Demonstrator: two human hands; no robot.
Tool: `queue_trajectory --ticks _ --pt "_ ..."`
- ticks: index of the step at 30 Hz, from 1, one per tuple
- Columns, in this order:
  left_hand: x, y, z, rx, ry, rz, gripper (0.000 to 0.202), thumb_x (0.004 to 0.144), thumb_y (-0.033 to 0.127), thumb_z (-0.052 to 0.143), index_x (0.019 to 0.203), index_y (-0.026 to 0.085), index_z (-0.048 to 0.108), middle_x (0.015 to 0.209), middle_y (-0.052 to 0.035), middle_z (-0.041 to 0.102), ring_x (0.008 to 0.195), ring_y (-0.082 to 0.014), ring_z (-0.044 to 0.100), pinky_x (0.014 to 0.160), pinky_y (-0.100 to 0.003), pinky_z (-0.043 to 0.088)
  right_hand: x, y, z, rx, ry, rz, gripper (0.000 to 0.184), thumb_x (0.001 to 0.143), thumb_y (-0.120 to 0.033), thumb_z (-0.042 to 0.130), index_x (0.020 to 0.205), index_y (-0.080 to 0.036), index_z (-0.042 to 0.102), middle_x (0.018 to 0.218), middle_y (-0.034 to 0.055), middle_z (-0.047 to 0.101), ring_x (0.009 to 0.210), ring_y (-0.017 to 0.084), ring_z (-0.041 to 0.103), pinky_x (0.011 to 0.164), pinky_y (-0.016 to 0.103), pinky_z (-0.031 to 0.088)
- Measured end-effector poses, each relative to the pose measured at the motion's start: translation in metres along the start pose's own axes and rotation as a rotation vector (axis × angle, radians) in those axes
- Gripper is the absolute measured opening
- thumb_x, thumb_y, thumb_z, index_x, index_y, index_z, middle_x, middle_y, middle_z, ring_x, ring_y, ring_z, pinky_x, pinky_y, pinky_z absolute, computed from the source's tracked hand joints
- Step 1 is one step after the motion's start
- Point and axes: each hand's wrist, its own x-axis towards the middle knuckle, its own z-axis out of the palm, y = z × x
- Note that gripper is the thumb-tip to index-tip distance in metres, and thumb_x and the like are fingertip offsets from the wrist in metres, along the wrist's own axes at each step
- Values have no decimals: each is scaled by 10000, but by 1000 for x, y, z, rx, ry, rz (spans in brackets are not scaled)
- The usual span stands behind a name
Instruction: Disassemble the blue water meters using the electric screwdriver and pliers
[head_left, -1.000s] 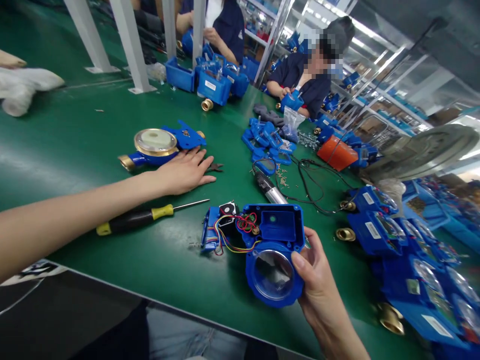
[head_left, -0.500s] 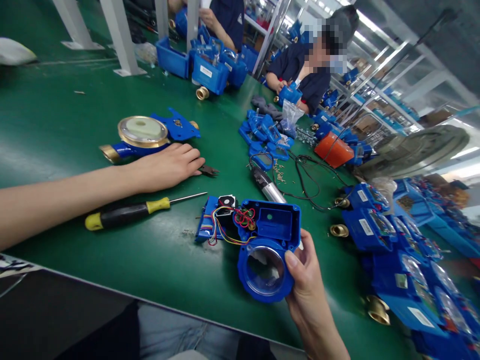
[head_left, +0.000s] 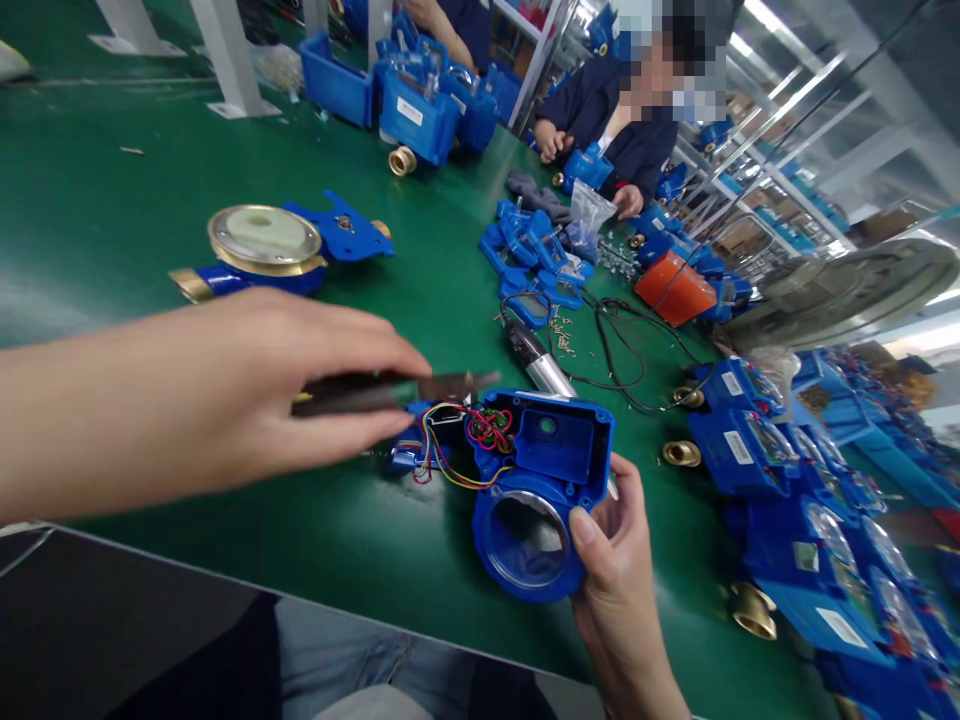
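My left hand (head_left: 262,390), blurred by motion, is closed around a pair of pliers (head_left: 457,386). The jaws point right, above the upper left edge of a blue water meter housing (head_left: 592,445). My right hand (head_left: 615,570) grips that housing by its right side, thumb on the front. It has a round clear window (head_left: 529,540) and an open box part. Red, yellow and white wires (head_left: 450,475) run from the box to a small blue module (head_left: 405,455) on the left, partly hidden behind my left hand and the pliers.
A brass-rimmed meter body (head_left: 262,240) lies at the left. Behind the housing is an electric screwdriver (head_left: 536,358) with a black cable, near loose screws (head_left: 561,335) and blue frames (head_left: 532,245). Finished-looking meters (head_left: 739,450) line the right. A co-worker (head_left: 592,110) sits opposite.
My left hand has lifted the pliers off the table and brought them right, towards the wires. The yellow-black screwdriver is now hidden behind my left arm. My right hand still holds the housing.
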Motion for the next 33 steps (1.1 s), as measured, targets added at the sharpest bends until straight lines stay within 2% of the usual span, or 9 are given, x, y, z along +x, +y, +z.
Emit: queue_trajectory --ticks 2,5,9,14,17,26,33 --pt "-14 12 8 165 -78 152 236 938 276 528 1123 208 658 1000 -23 714 820 -148 649 729 -242 468 -2 -2 2 -32 1 -1 610 721 -427 839 1189 -291 474 1041 38 696 894 216 692 813 348 554" --pt "-17 29 20 384 -166 189 299 774 105 633 1054 201 672 891 -31 691 779 -218 646 706 -336 491 -4 -4 5 -81 23 -28 598 728 -430 835 1184 -297 471 1004 20 682 865 197 674 801 336 539" --pt "-2 48 21 377 -167 247 318 641 130 701 957 162 699 831 -78 696 697 -278 656 567 -377 501 -7 -3 6 -150 51 -61 603 726 -444 833 1186 -301 471 1032 19 673 875 190 659 811 335 518" --pt "12 68 16 450 -315 167 248 668 78 646 882 172 728 804 -104 715 653 -288 664 517 -391 519 -11 3 5 -190 69 -94 613 731 -469 820 1201 -311 461 1101 31 661 925 210 654 855 368 489" --pt "13 74 20 492 -329 149 294 680 40 613 906 181 737 835 -119 720 680 -300 672 525 -398 526 -13 4 4 -214 71 -108 612 731 -469 817 1200 -314 456 1105 35 656 922 219 651 838 373 487" --pt "15 77 27 516 -285 128 277 705 54 594 909 175 737 805 -117 693 681 -304 660 517 -398 499 -13 2 7 -213 70 -111 621 727 -461 814 1196 -288 446 1095 48 643 904 213 635 817 356 477" --pt "18 73 33 538 -298 110 166 727 44 579 805 156 674 668 -88 635 596 -275 639 465 -333 389 -17 1 7 -235 79 -124 587 744 -388 817 1192 -299 447 1077 32 635 878 183 614 803 315 481"
